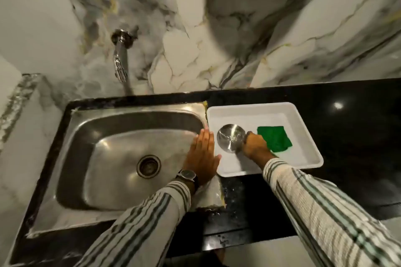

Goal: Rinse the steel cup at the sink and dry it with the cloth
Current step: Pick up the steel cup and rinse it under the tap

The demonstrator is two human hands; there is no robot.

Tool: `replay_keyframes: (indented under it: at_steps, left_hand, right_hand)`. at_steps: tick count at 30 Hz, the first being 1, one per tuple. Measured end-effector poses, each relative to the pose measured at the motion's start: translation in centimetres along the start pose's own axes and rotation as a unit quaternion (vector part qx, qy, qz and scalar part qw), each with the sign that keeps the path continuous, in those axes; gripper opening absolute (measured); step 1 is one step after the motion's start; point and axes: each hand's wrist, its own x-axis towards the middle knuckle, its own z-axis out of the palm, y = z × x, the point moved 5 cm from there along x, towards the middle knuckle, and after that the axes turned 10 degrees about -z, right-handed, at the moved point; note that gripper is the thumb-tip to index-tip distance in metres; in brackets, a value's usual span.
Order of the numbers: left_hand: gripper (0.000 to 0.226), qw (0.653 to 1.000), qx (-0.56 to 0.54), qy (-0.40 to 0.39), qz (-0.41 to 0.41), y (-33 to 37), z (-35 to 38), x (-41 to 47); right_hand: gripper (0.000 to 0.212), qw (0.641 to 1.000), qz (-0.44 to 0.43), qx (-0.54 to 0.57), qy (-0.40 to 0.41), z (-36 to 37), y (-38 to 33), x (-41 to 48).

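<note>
Shiny steel cup [231, 138] in right hand [255, 145], over white tray [303, 136]

Single view only, head-worn wide-angle camera. Looks steeply down and forward from above counter [347, 128]. Sink [121, 158] fills lower left, white tray [303, 119] right of centre, marble wall [238, 28] with tap [120, 58] across upper half. Both sleeved forearms enter from bottom edge, close to lens. Edges curve from wide-angle distortion. No second view shares scene.
</note>
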Motion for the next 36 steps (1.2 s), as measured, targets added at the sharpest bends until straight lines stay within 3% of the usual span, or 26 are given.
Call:
replay_keyframes:
  at_steps: [3, 11, 17, 19, 25, 29, 36]
  left_hand:
    - [0.080, 0.999, -0.014, -0.036, -0.009, 0.3, 2.7, 0.6]
    - [0.080, 0.998, -0.047, -0.047, -0.013, 0.6, 5.1, 0.6]
    - [0.085, 0.999, -0.013, 0.046, 0.016, -3.0, -1.2, 2.1]
    - [0.086, 0.996, -0.006, 0.084, -0.012, -6.3, -5.9, 3.5]
    - [0.087, 0.970, 0.040, 0.173, -0.164, -18.6, -20.9, 6.4]
    - [0.091, 0.958, 0.033, 0.170, -0.229, -24.9, -24.9, 6.4]
    - [0.087, 0.976, 0.003, 0.108, -0.188, -27.7, -24.5, 9.0]
  right_hand:
    - [0.043, 0.997, 0.002, 0.068, 0.027, 1.2, 0.7, 0.3]
    - [0.027, 0.988, 0.043, 0.135, 0.064, 2.5, 2.5, 1.1]
    - [0.023, 0.984, 0.057, 0.154, 0.069, 0.6, 1.9, 1.7]
    - [0.023, 0.984, 0.047, 0.149, 0.080, -1.4, 0.8, 2.1]
    - [0.025, 0.976, -0.010, 0.166, 0.144, -7.2, -6.4, 4.4]
    - [0.025, 0.969, -0.059, 0.196, 0.137, -7.5, -13.2, 6.0]
    - [0.028, 0.969, -0.065, 0.228, 0.071, -2.2, -22.9, 7.8]
